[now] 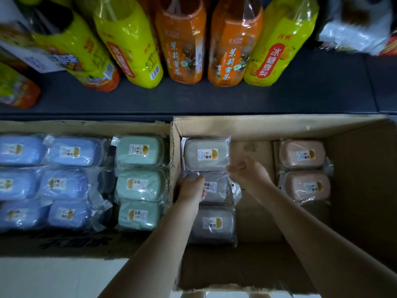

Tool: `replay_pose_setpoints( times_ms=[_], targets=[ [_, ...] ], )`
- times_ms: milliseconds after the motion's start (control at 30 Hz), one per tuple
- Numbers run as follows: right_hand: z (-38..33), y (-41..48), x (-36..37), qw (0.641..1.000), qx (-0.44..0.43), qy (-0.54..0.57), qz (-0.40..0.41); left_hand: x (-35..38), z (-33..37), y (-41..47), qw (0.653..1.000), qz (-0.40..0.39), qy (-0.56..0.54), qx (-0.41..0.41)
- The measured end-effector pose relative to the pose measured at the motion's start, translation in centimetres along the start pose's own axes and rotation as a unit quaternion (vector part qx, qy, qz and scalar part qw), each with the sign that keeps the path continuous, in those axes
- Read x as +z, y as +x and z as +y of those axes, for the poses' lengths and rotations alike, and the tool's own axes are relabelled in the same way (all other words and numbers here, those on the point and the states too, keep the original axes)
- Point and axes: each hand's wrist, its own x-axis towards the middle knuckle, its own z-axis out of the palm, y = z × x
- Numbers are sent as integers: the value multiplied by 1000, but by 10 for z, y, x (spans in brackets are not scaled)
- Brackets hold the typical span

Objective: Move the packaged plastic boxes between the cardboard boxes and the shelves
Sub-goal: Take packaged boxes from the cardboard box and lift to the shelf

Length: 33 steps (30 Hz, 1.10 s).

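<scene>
**A:** Head view status: two cardboard boxes sit side by side below the dark shelf (300, 93). The left cardboard box (86, 125), at lower left of the frame, is packed: blue packaged boxes (73, 151) in two columns and green packaged boxes (139, 150) in a third. The right cardboard box (279, 125) is only partly filled.

**B:** Contents of the right one?

**A:** A column of three grey packaged boxes against its left wall, two pink packaged boxes (301, 153) toward the right, and bare cardboard between them at frame centre.

**B:** Hand state?

**A:** Both hands are at the grey column. The left hand (191, 188) lies over the left end of the middle grey box (214, 187), fingers curled onto its wrap. The right hand (247, 171) is at the right edge of the top grey box (206, 153), fingers bent and touching the wrapper. Whether either has a firm grip, I cannot tell.

**B:** Progress?

**A:** My judgement: midway. No packaged box is on the shelf; only bottled drinks (184, 39) stand there, across the upper frame. The direction of transfer cannot be confirmed. The gap in the right box suggests a column is absent.
</scene>
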Motion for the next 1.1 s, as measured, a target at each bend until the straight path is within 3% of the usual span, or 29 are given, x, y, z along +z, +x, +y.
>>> replay_pose_setpoints(
  times_ms=[100,233,333,533,600,833,1100],
  targets=[
    [1,-29,-21,998,-4,-67,-9,-14,-4,-29,976,-56,187,98],
    [-7,-83,-53,967,-54,-249,-21,-40,11,-94,856,-67,432,278],
    [-20,-121,-83,927,-141,-347,22,-55,29,-142,791,-47,511,332],
    [-70,-208,-146,838,-231,-470,155,-71,70,-249,700,-12,578,419],
    [-90,-243,-173,844,-230,-466,129,-73,83,-287,672,24,587,450],
    [-106,-345,-267,818,-263,-478,182,-72,109,-433,628,118,544,544],
    [-97,-470,-357,785,-268,-486,275,-69,106,-589,470,212,612,599]
  ],
)
